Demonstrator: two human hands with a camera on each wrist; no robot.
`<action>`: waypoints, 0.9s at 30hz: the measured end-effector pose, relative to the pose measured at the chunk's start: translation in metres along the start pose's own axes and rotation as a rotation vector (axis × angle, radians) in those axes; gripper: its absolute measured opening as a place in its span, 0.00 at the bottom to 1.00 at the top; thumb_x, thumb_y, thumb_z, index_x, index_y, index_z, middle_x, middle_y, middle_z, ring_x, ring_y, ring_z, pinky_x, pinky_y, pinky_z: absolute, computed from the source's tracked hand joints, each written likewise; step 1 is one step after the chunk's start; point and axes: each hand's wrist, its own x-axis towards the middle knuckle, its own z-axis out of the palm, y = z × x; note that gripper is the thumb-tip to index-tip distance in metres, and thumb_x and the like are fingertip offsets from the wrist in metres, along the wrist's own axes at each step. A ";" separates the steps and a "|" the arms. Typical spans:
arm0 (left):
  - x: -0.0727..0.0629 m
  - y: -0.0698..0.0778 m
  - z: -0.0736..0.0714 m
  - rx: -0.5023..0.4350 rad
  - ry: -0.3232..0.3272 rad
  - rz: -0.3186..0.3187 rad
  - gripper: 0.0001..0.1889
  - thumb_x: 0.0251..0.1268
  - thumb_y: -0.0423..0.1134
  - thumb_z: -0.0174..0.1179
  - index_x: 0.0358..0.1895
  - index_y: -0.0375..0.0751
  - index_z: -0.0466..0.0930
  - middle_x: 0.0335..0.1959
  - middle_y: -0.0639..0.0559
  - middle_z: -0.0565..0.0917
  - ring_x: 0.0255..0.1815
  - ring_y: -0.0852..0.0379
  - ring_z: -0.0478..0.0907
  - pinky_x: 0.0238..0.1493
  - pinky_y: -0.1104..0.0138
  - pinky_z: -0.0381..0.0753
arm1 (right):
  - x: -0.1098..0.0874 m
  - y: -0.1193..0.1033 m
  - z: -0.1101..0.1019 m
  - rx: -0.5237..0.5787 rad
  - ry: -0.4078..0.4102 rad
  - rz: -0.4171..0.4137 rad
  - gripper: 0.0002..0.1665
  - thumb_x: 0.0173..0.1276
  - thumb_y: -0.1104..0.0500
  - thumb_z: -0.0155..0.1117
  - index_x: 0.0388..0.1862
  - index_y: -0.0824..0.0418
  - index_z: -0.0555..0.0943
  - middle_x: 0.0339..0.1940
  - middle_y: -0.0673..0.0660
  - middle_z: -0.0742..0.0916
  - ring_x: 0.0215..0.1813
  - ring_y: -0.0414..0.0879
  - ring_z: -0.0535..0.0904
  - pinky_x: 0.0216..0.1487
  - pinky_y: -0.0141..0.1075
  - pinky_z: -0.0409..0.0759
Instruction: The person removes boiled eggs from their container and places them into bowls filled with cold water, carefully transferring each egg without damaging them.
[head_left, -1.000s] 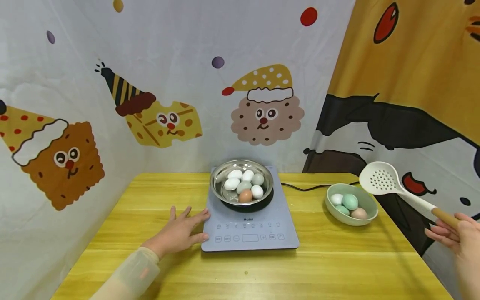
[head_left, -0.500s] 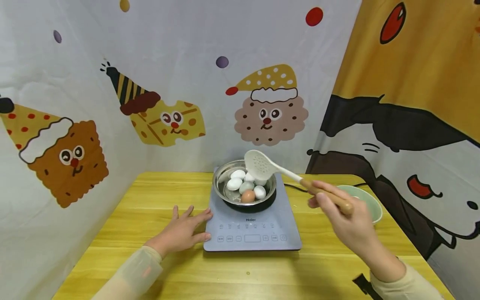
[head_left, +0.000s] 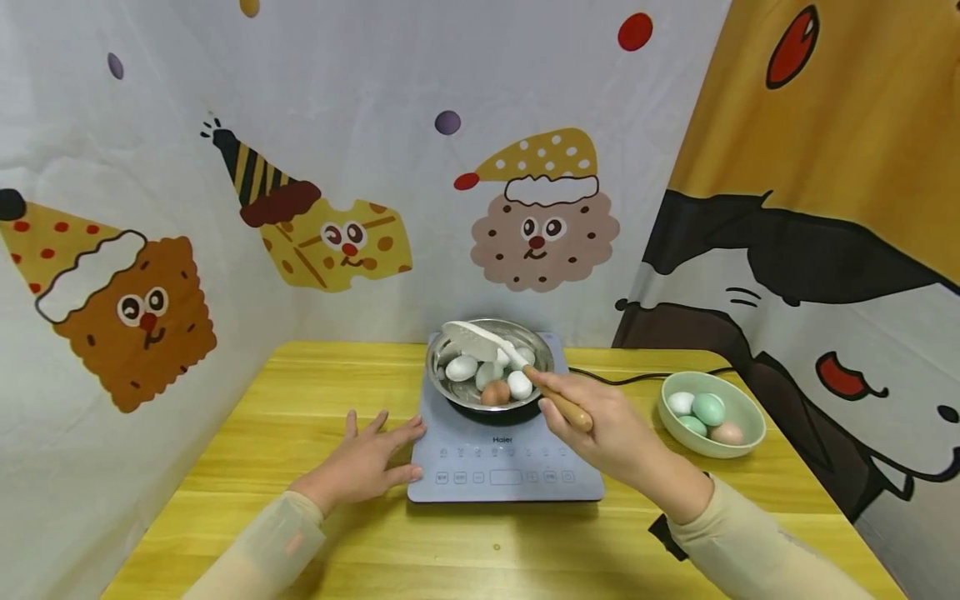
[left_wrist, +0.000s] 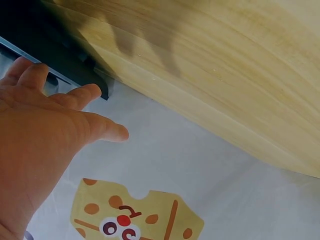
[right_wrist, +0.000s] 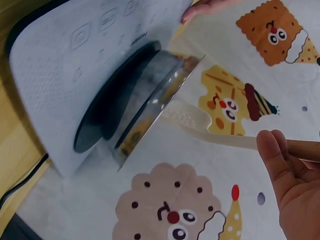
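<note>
My right hand (head_left: 600, 421) grips a white slotted spoon (head_left: 471, 339) by its wooden handle. The spoon's perforated head is tilted inside the metal bowl (head_left: 455, 394), over the eggs. Several white and greyish eggs lie there with one brown egg (head_left: 495, 393); the spoon partly covers some. In the right wrist view, the spoon head (right_wrist: 185, 119) reaches in past the bowl's rim. The bowl stands on a grey-blue induction cooktop (head_left: 465, 435). My left hand (head_left: 363, 468) spreads its fingers, fingertips on the cooktop's left edge. The left wrist view shows this hand (left_wrist: 45, 120) beside the cooktop's dark underside.
A pale green bowl (head_left: 723, 385) with several eggs stands on the wooden table (head_left: 300, 392), right of the cooktop. A black cable (head_left: 622, 381) runs behind it along the table's back. Cartoon-printed cloth (head_left: 360, 125) hangs behind and at the sides.
My right hand has carried the slotted spoon leftward from beside the green bowl, then lowered its head into the metal bowl. The left hand stays in place.
</note>
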 end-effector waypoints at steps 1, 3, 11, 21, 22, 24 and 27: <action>0.000 0.000 0.000 -0.004 0.000 -0.001 0.38 0.74 0.63 0.63 0.81 0.51 0.71 0.85 0.54 0.66 0.84 0.19 0.53 0.77 0.20 0.25 | 0.001 -0.002 0.002 0.007 0.001 -0.005 0.25 0.72 0.64 0.69 0.67 0.63 0.85 0.58 0.58 0.93 0.54 0.51 0.92 0.58 0.35 0.89; -0.001 -0.001 0.000 -0.008 -0.002 0.001 0.38 0.74 0.63 0.63 0.81 0.51 0.71 0.85 0.54 0.66 0.84 0.19 0.53 0.76 0.19 0.25 | 0.001 -0.006 0.006 0.022 0.009 -0.009 0.24 0.73 0.64 0.69 0.67 0.63 0.85 0.56 0.58 0.93 0.51 0.49 0.92 0.55 0.36 0.90; -0.002 -0.001 0.000 -0.011 -0.001 0.003 0.37 0.74 0.63 0.63 0.80 0.51 0.71 0.85 0.54 0.66 0.84 0.20 0.53 0.77 0.20 0.25 | -0.011 -0.029 0.008 0.118 0.048 0.049 0.24 0.70 0.68 0.69 0.65 0.64 0.86 0.56 0.58 0.93 0.48 0.44 0.91 0.53 0.26 0.87; -0.001 -0.004 0.001 -0.037 -0.002 0.006 0.38 0.74 0.64 0.63 0.81 0.51 0.70 0.85 0.54 0.65 0.84 0.19 0.52 0.76 0.20 0.23 | -0.038 -0.015 -0.024 0.352 0.088 0.316 0.22 0.74 0.76 0.62 0.63 0.68 0.86 0.48 0.51 0.95 0.40 0.38 0.93 0.44 0.28 0.90; -0.001 -0.004 0.001 -0.034 -0.001 0.005 0.38 0.74 0.64 0.63 0.81 0.51 0.70 0.85 0.54 0.65 0.84 0.19 0.52 0.77 0.20 0.23 | -0.039 -0.012 -0.025 0.366 0.073 0.320 0.22 0.74 0.77 0.61 0.64 0.68 0.85 0.48 0.51 0.95 0.40 0.40 0.93 0.45 0.29 0.91; 0.000 -0.004 0.001 -0.030 0.001 0.004 0.38 0.74 0.64 0.63 0.81 0.51 0.70 0.85 0.54 0.65 0.84 0.19 0.52 0.77 0.20 0.23 | -0.041 -0.007 -0.025 0.351 0.029 0.269 0.23 0.72 0.78 0.63 0.64 0.68 0.85 0.48 0.51 0.95 0.41 0.39 0.93 0.45 0.28 0.90; 0.001 -0.004 0.002 -0.030 -0.001 0.005 0.38 0.74 0.64 0.63 0.81 0.51 0.70 0.86 0.54 0.65 0.85 0.20 0.53 0.76 0.20 0.24 | -0.043 -0.002 -0.019 0.273 -0.029 0.114 0.27 0.66 0.78 0.68 0.64 0.69 0.85 0.48 0.56 0.95 0.45 0.39 0.92 0.48 0.25 0.88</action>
